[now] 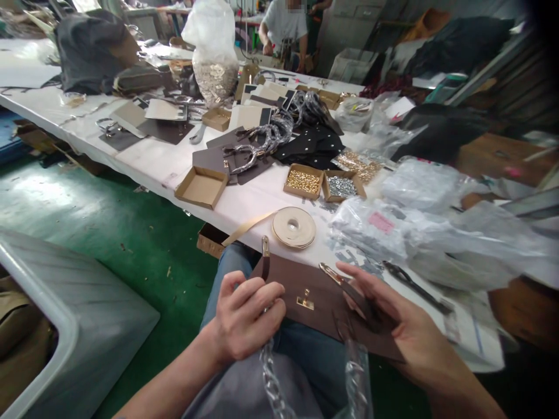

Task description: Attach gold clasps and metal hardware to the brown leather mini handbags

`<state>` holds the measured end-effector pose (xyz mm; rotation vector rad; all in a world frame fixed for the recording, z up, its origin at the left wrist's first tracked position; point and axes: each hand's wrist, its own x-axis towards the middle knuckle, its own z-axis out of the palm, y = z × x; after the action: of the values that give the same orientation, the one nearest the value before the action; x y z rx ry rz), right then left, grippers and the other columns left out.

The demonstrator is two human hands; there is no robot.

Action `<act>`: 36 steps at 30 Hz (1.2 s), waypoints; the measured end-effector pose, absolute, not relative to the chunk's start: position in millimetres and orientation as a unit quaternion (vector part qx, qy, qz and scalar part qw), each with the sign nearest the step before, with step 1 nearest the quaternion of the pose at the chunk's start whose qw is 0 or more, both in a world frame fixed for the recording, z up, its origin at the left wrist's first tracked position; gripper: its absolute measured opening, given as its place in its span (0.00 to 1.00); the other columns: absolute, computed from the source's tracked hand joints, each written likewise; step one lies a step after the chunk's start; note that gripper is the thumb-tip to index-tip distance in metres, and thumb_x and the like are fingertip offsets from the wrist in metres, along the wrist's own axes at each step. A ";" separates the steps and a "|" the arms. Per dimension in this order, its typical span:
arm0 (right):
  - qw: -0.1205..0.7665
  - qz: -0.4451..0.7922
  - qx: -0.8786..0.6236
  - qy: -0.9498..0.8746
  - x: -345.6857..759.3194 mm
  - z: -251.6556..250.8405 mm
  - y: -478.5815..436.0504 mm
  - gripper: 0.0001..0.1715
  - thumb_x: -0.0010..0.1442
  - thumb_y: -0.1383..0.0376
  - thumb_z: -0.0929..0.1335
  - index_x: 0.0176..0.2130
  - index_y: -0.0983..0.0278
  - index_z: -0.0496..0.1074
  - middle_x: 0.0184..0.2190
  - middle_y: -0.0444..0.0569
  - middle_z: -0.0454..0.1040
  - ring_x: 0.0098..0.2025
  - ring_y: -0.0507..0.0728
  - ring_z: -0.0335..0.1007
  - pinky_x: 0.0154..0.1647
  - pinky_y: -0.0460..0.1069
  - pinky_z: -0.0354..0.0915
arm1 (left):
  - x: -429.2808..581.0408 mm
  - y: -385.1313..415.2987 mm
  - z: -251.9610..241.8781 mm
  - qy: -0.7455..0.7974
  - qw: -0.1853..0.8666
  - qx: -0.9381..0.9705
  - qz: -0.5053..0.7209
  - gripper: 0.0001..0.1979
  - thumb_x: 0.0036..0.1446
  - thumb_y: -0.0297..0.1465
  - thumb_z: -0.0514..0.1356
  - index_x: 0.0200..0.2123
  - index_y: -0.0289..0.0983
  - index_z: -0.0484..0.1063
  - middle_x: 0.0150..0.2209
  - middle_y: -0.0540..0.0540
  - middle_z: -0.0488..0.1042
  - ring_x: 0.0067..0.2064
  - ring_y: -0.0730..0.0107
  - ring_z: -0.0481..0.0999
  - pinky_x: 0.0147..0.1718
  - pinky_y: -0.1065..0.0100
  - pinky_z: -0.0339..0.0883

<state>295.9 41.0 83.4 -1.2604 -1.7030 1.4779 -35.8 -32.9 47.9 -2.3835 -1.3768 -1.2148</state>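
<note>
A brown leather-like bag panel (286,285) lies across my lap, against the table edge, with a gold turn-lock (305,301) in its middle. My left hand (251,314) is closed at the panel's left side, on the end of a braided bag handle (271,378) wrapped in clear plastic. At the right edge my right hand (397,317) grips the panel, fingers stretched along a strap tab. That tab ends in a gold buckle (331,273). A second gold buckle (265,247) sticks up at the upper left. The handle's other end (357,378) hangs below the panel.
Ahead lie a tape roll (294,227), a cardboard tray (201,187), a box of gold hardware (303,180) and a box of silver hardware (343,186). More panels with handles (262,142) are piled behind. Plastic bags (371,227) crowd the right. A grey bin (87,326) stands left; another person (286,29) sits opposite.
</note>
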 end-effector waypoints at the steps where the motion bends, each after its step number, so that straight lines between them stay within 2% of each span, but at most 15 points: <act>1: 0.287 0.553 -0.464 -0.630 295.2 81.5 38.7 0.52 0.55 0.60 0.88 0.73 0.52 0.77 0.60 0.59 0.85 0.57 0.68 0.87 0.55 0.54 0.84 | -36.9 -32.8 49.8 -0.459 0.066 -0.786 -0.409 0.10 0.72 0.26 0.67 0.50 0.47 0.81 0.54 0.49 0.89 0.49 0.61 0.85 0.56 0.53 0.68; 5: 0.330 0.547 -0.389 -0.664 293.6 77.2 34.0 0.37 0.61 0.65 0.84 0.66 0.49 0.82 0.47 0.53 0.84 0.48 0.63 0.86 0.50 0.53 0.83 | -43.3 -29.2 59.6 -0.456 0.031 -0.774 -0.438 0.06 0.75 0.29 0.63 0.50 0.43 0.80 0.50 0.45 0.89 0.49 0.59 0.86 0.55 0.52 0.68; 8: 0.372 0.544 -0.365 -0.658 290.2 79.3 32.0 0.39 0.63 0.67 0.83 0.68 0.47 0.80 0.46 0.52 0.83 0.46 0.62 0.83 0.46 0.55 0.81 | -51.0 -28.1 62.3 -0.455 0.016 -0.766 -0.454 0.06 0.76 0.31 0.62 0.51 0.42 0.81 0.50 0.43 0.89 0.50 0.57 0.87 0.54 0.52 0.69; 12: 0.397 0.520 -0.337 -0.677 280.0 84.4 27.8 0.33 0.60 0.69 0.84 0.62 0.50 0.85 0.45 0.52 0.81 0.44 0.61 0.81 0.43 0.54 0.80 | -58.8 -30.8 51.7 -0.465 0.024 -0.763 -0.448 0.08 0.77 0.28 0.61 0.49 0.43 0.81 0.49 0.43 0.89 0.48 0.58 0.86 0.55 0.53 0.70; 14: 0.406 0.524 -0.329 -0.672 272.0 85.8 25.3 0.31 0.61 0.70 0.83 0.60 0.50 0.85 0.42 0.50 0.80 0.44 0.62 0.83 0.44 0.55 0.81 | -58.7 -31.3 45.4 -0.495 0.016 -0.738 -0.458 0.06 0.76 0.31 0.64 0.52 0.43 0.80 0.52 0.41 0.87 0.51 0.55 0.86 0.55 0.52 0.72; 16: 0.440 0.519 -0.351 -0.643 263.2 86.9 23.8 0.31 0.63 0.70 0.82 0.62 0.49 0.83 0.40 0.48 0.78 0.44 0.62 0.84 0.45 0.56 0.82 | -56.2 -30.2 43.0 -0.543 0.021 -0.685 -0.486 0.13 0.73 0.35 0.69 0.58 0.43 0.78 0.57 0.37 0.85 0.56 0.50 0.84 0.56 0.50 0.75; 19: 0.536 0.467 -0.423 -0.562 253.0 90.4 23.8 0.32 0.61 0.68 0.84 0.61 0.48 0.82 0.42 0.46 0.78 0.44 0.60 0.83 0.46 0.54 0.83 | -50.2 -28.8 48.2 -0.589 0.071 -0.602 -0.535 0.28 0.67 0.37 0.76 0.65 0.41 0.74 0.60 0.35 0.81 0.60 0.47 0.82 0.60 0.47 0.78; 21: 0.581 0.432 -0.485 -0.491 249.7 95.2 24.3 0.31 0.60 0.65 0.85 0.59 0.48 0.82 0.46 0.47 0.80 0.46 0.60 0.83 0.48 0.54 0.84 | -45.1 -30.7 54.9 -0.589 0.089 -0.582 -0.553 0.32 0.65 0.39 0.79 0.66 0.41 0.73 0.60 0.35 0.80 0.60 0.47 0.82 0.60 0.46 0.79; 24: 0.573 0.409 -0.559 -0.438 249.2 104.1 23.6 0.25 0.65 0.57 0.82 0.59 0.48 0.81 0.52 0.50 0.84 0.53 0.67 0.85 0.51 0.59 0.86 | -35.0 -38.4 63.9 -0.576 0.061 -0.594 -0.558 0.30 0.66 0.41 0.77 0.66 0.42 0.74 0.59 0.35 0.79 0.59 0.46 0.82 0.57 0.47 0.82; 26: 0.556 0.384 -0.571 -0.467 250.3 108.6 22.4 0.22 0.70 0.55 0.78 0.61 0.48 0.80 0.54 0.52 0.85 0.57 0.71 0.85 0.52 0.62 0.87 | -27.0 -43.1 68.4 -0.566 0.033 -0.609 -0.555 0.26 0.68 0.41 0.76 0.64 0.42 0.75 0.58 0.34 0.79 0.59 0.46 0.82 0.55 0.47 0.83; 29: 0.559 0.322 -0.541 -0.539 250.6 111.9 22.0 0.22 0.74 0.54 0.74 0.65 0.48 0.79 0.56 0.52 0.85 0.59 0.73 0.85 0.56 0.64 0.87 | -13.5 -42.8 76.0 -0.545 0.002 -0.620 -0.564 0.20 0.69 0.38 0.75 0.60 0.42 0.78 0.59 0.34 0.79 0.59 0.46 0.82 0.53 0.48 0.83; 31: 0.578 0.288 -0.532 -0.548 245.9 113.8 22.0 0.24 0.75 0.55 0.73 0.67 0.49 0.78 0.58 0.53 0.85 0.60 0.73 0.84 0.60 0.66 0.85 | -3.2 -36.7 82.1 -0.523 -0.031 -0.625 -0.580 0.21 0.68 0.38 0.76 0.60 0.41 0.78 0.61 0.32 0.78 0.61 0.44 0.82 0.55 0.47 0.84; 32: 0.593 0.273 -0.536 -0.535 240.8 115.1 21.5 0.25 0.74 0.55 0.74 0.67 0.50 0.78 0.59 0.54 0.84 0.61 0.74 0.84 0.63 0.67 0.84 | 2.2 -32.6 84.7 -0.510 -0.061 -0.628 -0.584 0.24 0.68 0.39 0.76 0.62 0.41 0.78 0.63 0.31 0.77 0.63 0.42 0.81 0.56 0.46 0.84; 34: 0.615 0.257 -0.548 -0.505 224.7 118.0 18.6 0.26 0.73 0.55 0.76 0.67 0.52 0.78 0.60 0.55 0.83 0.62 0.74 0.82 0.66 0.70 0.81 | 12.8 -24.9 86.1 -0.476 -0.147 -0.640 -0.586 0.37 0.66 0.44 0.77 0.72 0.40 0.71 0.69 0.27 0.74 0.66 0.38 0.80 0.58 0.44 0.85; 36: 0.613 0.271 -0.539 -0.509 202.3 120.5 14.6 0.26 0.71 0.54 0.78 0.65 0.52 0.80 0.60 0.55 0.81 0.62 0.73 0.81 0.66 0.70 0.80 | 21.3 -21.4 78.8 -0.427 -0.249 -0.647 -0.580 0.53 0.65 0.50 0.76 0.83 0.40 0.57 0.74 0.24 0.69 0.68 0.35 0.80 0.57 0.43 0.86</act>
<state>202.3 14.6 120.5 -1.2435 -1.1745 0.6244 21.3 -21.4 78.8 -2.4346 -1.6083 -2.1833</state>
